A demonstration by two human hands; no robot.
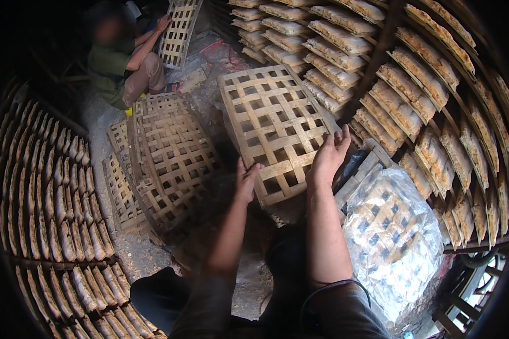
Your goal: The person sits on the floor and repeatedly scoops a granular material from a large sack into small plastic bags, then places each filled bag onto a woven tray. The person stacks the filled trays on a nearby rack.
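Observation:
A woven bamboo tray with a wooden frame [275, 108] is raised in front of me, tilted. My left hand [247, 180] grips its lower left edge, the thumb lying over the frame. At its lower right side is my right hand [331, 154], fingers raised and spread, the palm or wrist against the edge; whether it bears weight is hard to tell. Left of the held tray, several similar woven trays [174, 144] lean in an overlapping stack. To the right, clear plastic sheeting [394, 271] covers another woven lattice tray.
Racks of crusted, pale slabs on thin boards stand at the right [407, 101] and left [63, 203]. A co-worker [114, 72] sits at the upper left, holding another lattice tray [180, 34]. Red string [222, 55] lies on the littered floor. A dark post [375, 59] crosses the right rack.

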